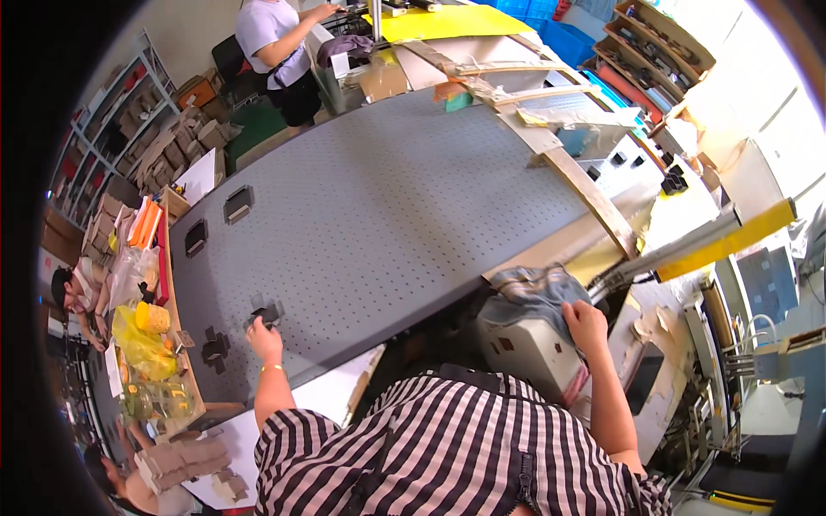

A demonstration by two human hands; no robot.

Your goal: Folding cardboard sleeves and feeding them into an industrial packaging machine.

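The left hand's fingers [259, 331] grip a small black part [268, 316] at the perforated grey bench's [387, 198] near-left edge. The right hand [587, 328] curls beside a grey-blue cloth [532, 292]; whether it grips, I cannot tell. Wooden strips [594, 193] border the bench's right; a yellow plastic bag [142, 351] crowds the left.

Can pass freely over the middle of a broad grey perforated table [379, 198]. Must skirt two dark rectangular pieces [237, 205] at left and flat black jagged pieces [215, 347] beside the left hand [267, 340]. Meets a tan wooden ledge [175, 303] leftward, a long wooden rail [587, 191] rightward, and blue-grey cloth [532, 292] over a white boxy machine [523, 351] at near right.
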